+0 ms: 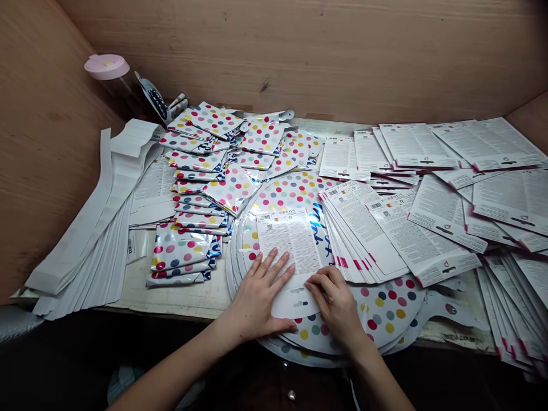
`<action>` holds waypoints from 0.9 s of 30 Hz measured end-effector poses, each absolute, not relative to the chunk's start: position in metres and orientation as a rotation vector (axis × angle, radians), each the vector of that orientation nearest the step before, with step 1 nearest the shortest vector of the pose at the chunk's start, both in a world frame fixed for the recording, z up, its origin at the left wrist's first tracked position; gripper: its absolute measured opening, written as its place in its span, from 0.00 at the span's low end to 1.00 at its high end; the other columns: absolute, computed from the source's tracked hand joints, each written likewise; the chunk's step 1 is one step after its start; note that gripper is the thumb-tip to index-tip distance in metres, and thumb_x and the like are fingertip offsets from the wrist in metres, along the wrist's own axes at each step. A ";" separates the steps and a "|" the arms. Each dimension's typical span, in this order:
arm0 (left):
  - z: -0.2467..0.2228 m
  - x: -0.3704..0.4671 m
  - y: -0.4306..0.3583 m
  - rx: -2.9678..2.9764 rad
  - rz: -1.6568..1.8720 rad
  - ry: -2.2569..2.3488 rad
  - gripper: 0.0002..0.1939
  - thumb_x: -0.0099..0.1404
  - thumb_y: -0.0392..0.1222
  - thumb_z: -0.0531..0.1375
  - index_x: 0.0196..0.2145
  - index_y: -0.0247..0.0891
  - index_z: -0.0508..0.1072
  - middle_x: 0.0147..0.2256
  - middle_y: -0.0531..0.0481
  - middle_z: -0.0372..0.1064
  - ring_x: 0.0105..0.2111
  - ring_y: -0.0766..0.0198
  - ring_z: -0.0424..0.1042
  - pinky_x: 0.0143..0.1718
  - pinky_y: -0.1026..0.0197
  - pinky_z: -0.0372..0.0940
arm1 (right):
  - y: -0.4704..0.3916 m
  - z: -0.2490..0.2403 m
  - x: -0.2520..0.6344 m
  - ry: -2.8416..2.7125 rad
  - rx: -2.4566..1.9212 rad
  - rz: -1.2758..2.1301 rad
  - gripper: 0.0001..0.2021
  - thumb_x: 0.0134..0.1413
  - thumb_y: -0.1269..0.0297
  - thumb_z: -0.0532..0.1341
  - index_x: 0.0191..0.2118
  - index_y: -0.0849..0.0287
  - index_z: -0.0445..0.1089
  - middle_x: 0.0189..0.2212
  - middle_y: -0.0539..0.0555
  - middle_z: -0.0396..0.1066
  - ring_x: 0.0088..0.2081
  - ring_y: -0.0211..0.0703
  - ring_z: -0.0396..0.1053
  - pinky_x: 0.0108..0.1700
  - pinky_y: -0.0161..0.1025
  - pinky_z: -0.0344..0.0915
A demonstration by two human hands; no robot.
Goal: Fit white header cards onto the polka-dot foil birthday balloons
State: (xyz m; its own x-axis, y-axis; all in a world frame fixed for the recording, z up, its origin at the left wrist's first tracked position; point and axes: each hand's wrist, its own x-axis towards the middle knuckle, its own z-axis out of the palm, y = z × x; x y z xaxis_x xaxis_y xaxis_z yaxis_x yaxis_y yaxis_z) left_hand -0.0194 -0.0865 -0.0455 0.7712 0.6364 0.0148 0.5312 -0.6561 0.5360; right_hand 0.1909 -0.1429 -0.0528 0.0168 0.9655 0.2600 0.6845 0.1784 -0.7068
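Note:
My left hand (pixel 265 291) lies with its fingers spread over a white printed card (pixel 295 245), holding it flat. At the card's lower right edge, my right hand (pixel 336 305) is closed, thumb and fingertips pinching there. The card has small text, a code square and a hang slot near its lower end. Beneath it is a stack of large round flat foil balloons (pixel 389 314) with coloured dots and blue foil lettering. My left fingers and palm hide part of the card and the top balloon.
Folded dotted foil packets (pixel 199 208) stand in stacks on the left. Long white paper strips (pixel 98 251) lie at far left. Loose printed cards (pixel 445 222) spread across the right. A pink-lidded bottle (pixel 107 67) stands in the back left corner, by the wooden walls (pixel 299 51).

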 end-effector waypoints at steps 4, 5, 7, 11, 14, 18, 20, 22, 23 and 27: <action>-0.048 -0.019 -0.087 2.468 0.264 0.880 0.54 0.51 0.69 0.63 0.68 0.42 0.50 0.69 0.41 0.43 0.68 0.41 0.37 0.65 0.36 0.38 | -0.137 -0.059 0.187 -1.827 -1.606 0.456 0.07 0.65 0.71 0.52 0.36 0.58 0.65 0.34 0.55 0.63 0.38 0.45 0.64 0.41 0.45 0.67; -0.048 -0.019 -0.088 2.475 0.257 0.882 0.55 0.51 0.70 0.63 0.68 0.42 0.49 0.69 0.41 0.42 0.68 0.41 0.37 0.65 0.37 0.37 | -0.137 -0.060 0.185 -1.856 -1.610 0.437 0.07 0.65 0.71 0.52 0.35 0.58 0.64 0.33 0.55 0.63 0.37 0.46 0.64 0.41 0.45 0.67; -0.047 -0.019 -0.088 2.489 0.237 0.889 0.55 0.51 0.71 0.62 0.68 0.41 0.49 0.69 0.41 0.41 0.69 0.41 0.36 0.65 0.37 0.37 | -0.143 -0.059 0.184 -1.898 -1.607 0.407 0.08 0.65 0.71 0.51 0.34 0.58 0.63 0.33 0.56 0.63 0.36 0.46 0.63 0.40 0.46 0.66; -0.046 -0.019 -0.086 2.487 0.233 0.887 0.54 0.52 0.69 0.62 0.68 0.41 0.49 0.69 0.40 0.41 0.69 0.41 0.36 0.65 0.35 0.38 | -0.180 -0.040 0.202 -2.068 -1.527 0.568 0.08 0.65 0.71 0.50 0.34 0.57 0.63 0.34 0.55 0.65 0.36 0.44 0.65 0.38 0.41 0.67; -0.048 -0.022 -0.086 2.480 0.308 0.790 0.49 0.55 0.65 0.62 0.67 0.39 0.53 0.67 0.37 0.47 0.68 0.39 0.40 0.64 0.31 0.37 | -0.207 -0.020 0.228 -2.264 -1.516 0.661 0.10 0.64 0.65 0.55 0.29 0.56 0.62 0.29 0.52 0.65 0.29 0.41 0.66 0.28 0.36 0.65; -0.058 -0.028 -0.096 2.514 0.445 0.567 0.26 0.66 0.51 0.58 0.58 0.37 0.67 0.56 0.36 0.68 0.61 0.44 0.60 0.62 0.33 0.51 | -0.202 -0.014 0.234 -2.185 -1.547 0.577 0.05 0.63 0.64 0.58 0.36 0.57 0.69 0.33 0.55 0.67 0.34 0.43 0.68 0.33 0.39 0.69; -0.063 -0.030 -0.104 2.519 0.557 0.567 0.17 0.69 0.44 0.56 0.53 0.37 0.72 0.49 0.38 0.74 0.56 0.48 0.68 0.59 0.40 0.61 | -0.187 -0.021 0.222 -2.181 -1.468 0.522 0.11 0.63 0.65 0.58 0.49 0.57 0.69 0.41 0.59 0.69 0.42 0.48 0.69 0.42 0.45 0.71; -0.064 -0.030 -0.111 2.476 0.673 0.701 0.12 0.70 0.39 0.55 0.47 0.37 0.75 0.41 0.41 0.77 0.50 0.52 0.73 0.54 0.47 0.68 | -0.171 -0.031 0.210 -2.180 -1.403 0.470 0.14 0.62 0.67 0.57 0.52 0.57 0.68 0.42 0.60 0.70 0.43 0.49 0.68 0.43 0.47 0.70; -0.063 -0.028 -0.114 2.447 0.714 0.814 0.11 0.70 0.38 0.55 0.44 0.38 0.76 0.38 0.43 0.77 0.46 0.54 0.75 0.50 0.51 0.70 | -0.165 -0.035 0.204 -2.150 -1.390 0.465 0.12 0.63 0.69 0.56 0.50 0.56 0.69 0.40 0.59 0.70 0.41 0.48 0.68 0.41 0.46 0.70; -0.057 -0.014 -0.116 2.368 0.768 1.296 0.09 0.70 0.40 0.55 0.41 0.38 0.75 0.32 0.44 0.71 0.35 0.55 0.72 0.35 0.54 0.70 | -0.150 -0.042 0.192 -1.891 -1.540 0.566 0.07 0.64 0.69 0.54 0.37 0.57 0.68 0.31 0.54 0.68 0.34 0.44 0.68 0.36 0.41 0.68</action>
State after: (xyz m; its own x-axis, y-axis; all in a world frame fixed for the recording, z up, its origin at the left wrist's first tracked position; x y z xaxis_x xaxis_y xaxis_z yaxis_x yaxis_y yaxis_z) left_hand -0.0141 -0.1155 -0.0575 0.4397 0.8476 0.2970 0.6678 -0.5297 0.5230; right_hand 0.1921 -0.1497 -0.0424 -0.1211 0.9725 0.1992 0.7034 0.2256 -0.6740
